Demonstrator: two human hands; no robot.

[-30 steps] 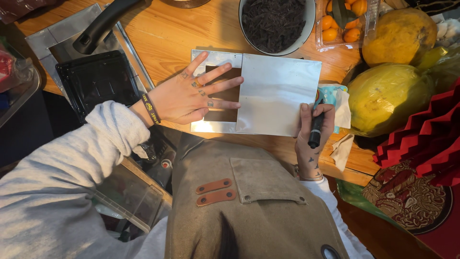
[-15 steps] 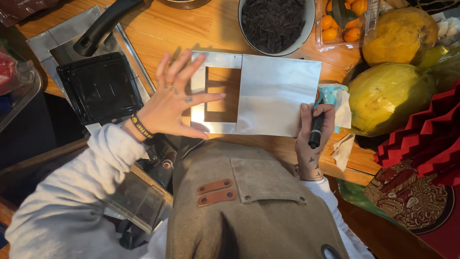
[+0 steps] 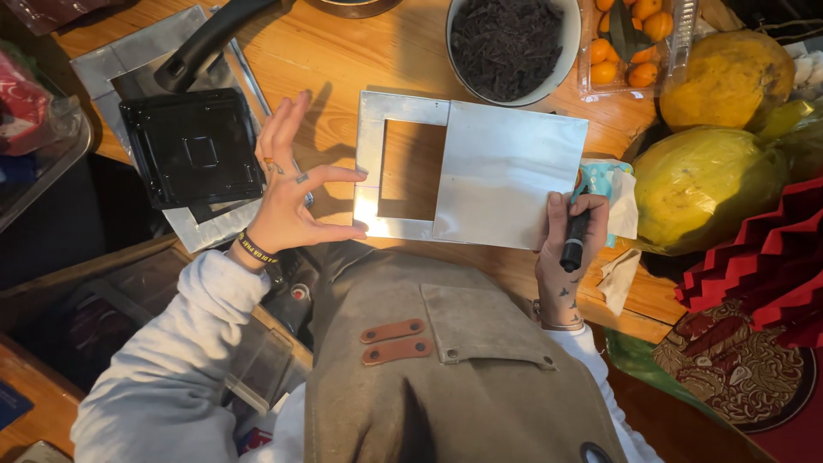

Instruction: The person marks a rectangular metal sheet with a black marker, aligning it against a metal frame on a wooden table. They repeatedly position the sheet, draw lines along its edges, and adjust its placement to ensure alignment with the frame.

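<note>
change from the earlier frames: the left hand [image 3: 287,193], which a second ago lay flat over the cut-out of the metal sheet [image 3: 506,176], has drawn back to the sheet's left edge; the window is now uncovered. the right hand [image 3: 570,244] and its marker have not shifted.

left to right: a black square tray [image 3: 190,146] rests on a silver metal plate [image 3: 103,64] at the left of the wooden tabletop [image 3: 317,51], with a black handle [image 3: 210,39] above it. just right of the tray, the left hand is open, fingers spread and raised; thumb and forefinger tips touch the sheet's left border, one above the other, while the remaining fingers stand clear of it.

the metal sheet lies flat at the middle of the tabletop, directly in front of the person's brown apron [image 3: 454,369]. it is a matte silver rectangle, wider than tall, with a rectangular window cut through its left part, through which the wood shows; the right part is solid and reflects dull light.

at the sheet's lower right corner, the right hand is closed around a black marker [image 3: 574,240], held roughly upright, the hand's edge on or just beside the sheet. above the sheet stands a bowl of dark shreds [image 3: 506,39]; right of it a clear box of small oranges [image 3: 630,39], then two large yellow-green fruits [image 3: 703,184], and red folded paper [image 3: 763,261] at the far right.
</note>
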